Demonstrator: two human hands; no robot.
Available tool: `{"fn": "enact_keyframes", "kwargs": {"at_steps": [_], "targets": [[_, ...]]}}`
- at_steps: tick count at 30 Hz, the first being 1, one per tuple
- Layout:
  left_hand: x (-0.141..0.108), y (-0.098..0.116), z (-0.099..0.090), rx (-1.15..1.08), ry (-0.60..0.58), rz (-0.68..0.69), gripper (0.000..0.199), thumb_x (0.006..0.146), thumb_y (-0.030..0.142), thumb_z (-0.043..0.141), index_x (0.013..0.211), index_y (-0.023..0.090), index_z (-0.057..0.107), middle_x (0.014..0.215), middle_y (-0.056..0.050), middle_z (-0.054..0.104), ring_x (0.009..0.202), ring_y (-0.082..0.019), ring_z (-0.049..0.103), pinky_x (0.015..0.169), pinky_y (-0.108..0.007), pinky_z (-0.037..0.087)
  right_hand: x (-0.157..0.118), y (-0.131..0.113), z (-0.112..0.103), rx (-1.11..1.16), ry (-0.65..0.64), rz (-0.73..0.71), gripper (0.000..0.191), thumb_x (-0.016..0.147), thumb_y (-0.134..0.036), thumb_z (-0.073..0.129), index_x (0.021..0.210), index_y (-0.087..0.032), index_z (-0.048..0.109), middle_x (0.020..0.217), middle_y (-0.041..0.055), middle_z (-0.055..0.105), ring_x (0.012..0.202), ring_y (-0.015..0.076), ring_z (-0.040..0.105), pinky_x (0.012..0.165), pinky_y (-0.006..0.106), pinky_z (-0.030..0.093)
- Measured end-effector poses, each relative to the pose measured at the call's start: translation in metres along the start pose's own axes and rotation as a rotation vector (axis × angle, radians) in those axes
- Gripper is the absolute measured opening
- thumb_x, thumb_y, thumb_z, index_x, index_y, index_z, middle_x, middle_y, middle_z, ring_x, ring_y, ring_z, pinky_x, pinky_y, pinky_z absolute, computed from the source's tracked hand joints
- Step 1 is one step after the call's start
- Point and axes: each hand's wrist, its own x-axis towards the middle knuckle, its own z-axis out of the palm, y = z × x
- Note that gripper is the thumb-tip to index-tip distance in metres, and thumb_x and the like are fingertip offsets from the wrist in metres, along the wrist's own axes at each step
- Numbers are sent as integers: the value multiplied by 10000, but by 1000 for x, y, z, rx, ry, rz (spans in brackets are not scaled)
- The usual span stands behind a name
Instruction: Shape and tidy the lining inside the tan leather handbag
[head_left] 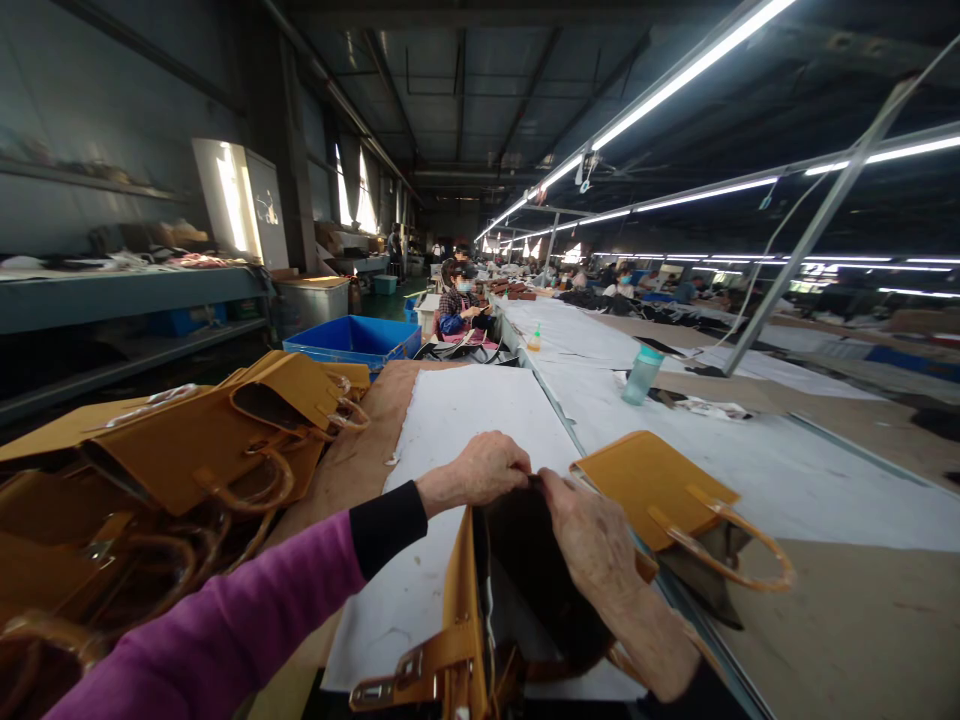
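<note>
A tan handbag (459, 590) with a dark lining stands open right in front of me, its buckled strap near the bottom of the view. My left hand (480, 468) pinches the bag's far upper edge, fingers closed. Close beside it, my right hand (596, 535) grips the same edge between thumb and fingers, its wrist over the bag's right side. The two hands nearly touch. To the right lies another tan handbag (652, 485) with a looped handle wrapped in clear film. What the fingertips do inside the edge is hidden.
Many tan handbags (202, 440) are heaped at the left, beside a blue bin (356, 338). White paper (480, 400) covers the table. A teal bottle (643, 375) and a small glue bottle (535, 340) stand beyond. A metal post (817, 225) rises at right. A person (461, 305) sits ahead.
</note>
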Motion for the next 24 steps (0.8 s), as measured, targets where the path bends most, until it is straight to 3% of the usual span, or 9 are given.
{"fn": "enact_keyframes", "kwargs": {"at_steps": [2,6,12,16,19,22,24], "targets": [[-1,-1,1,2,1,-2,199,725,212,531,824,179,700,679,-7,647,614,-115,511,585,-196,372,4,-1,-3,55,-19,-28,209,865,-151,398,985,-228,550,770,33,658,676,154,602,541,272,270],[-2,-1,1,-17,3,-31,198,739,239,525,827,184,694,674,2,641,631,-116,515,598,-196,384,15,3,-7,107,-83,-96,212,860,-146,379,923,-218,569,730,36,660,679,169,609,551,272,287],[-8,1,-4,-70,-27,-76,194,695,186,506,821,174,653,689,9,627,654,-122,522,588,-196,388,31,9,-8,88,-252,-197,233,888,-254,366,946,-203,586,768,70,672,722,192,625,574,265,315],[-28,5,-9,-131,-92,-154,504,590,260,646,1075,175,536,916,-32,637,743,-169,560,582,-220,403,31,11,-15,113,-311,-191,269,891,-285,351,869,-200,605,764,66,671,769,198,627,593,261,326],[-46,9,-9,-145,-178,-217,720,499,306,715,1154,168,453,957,-64,627,740,-203,576,533,-229,396,26,16,-24,119,-326,-135,289,888,-273,343,806,-192,608,772,66,666,789,196,621,609,258,332],[-52,6,-10,-126,-176,-217,596,544,212,640,1120,182,487,937,-49,630,738,-191,581,530,-216,392,15,22,-35,141,-361,-93,267,873,-275,365,793,-201,609,789,57,667,803,201,619,621,261,336],[-45,-1,-12,-127,-172,-128,464,574,150,576,1036,190,554,916,-19,635,766,-170,575,572,-205,404,7,24,-43,122,-359,-71,260,865,-285,377,780,-208,610,778,54,665,793,206,617,611,265,333]]}}
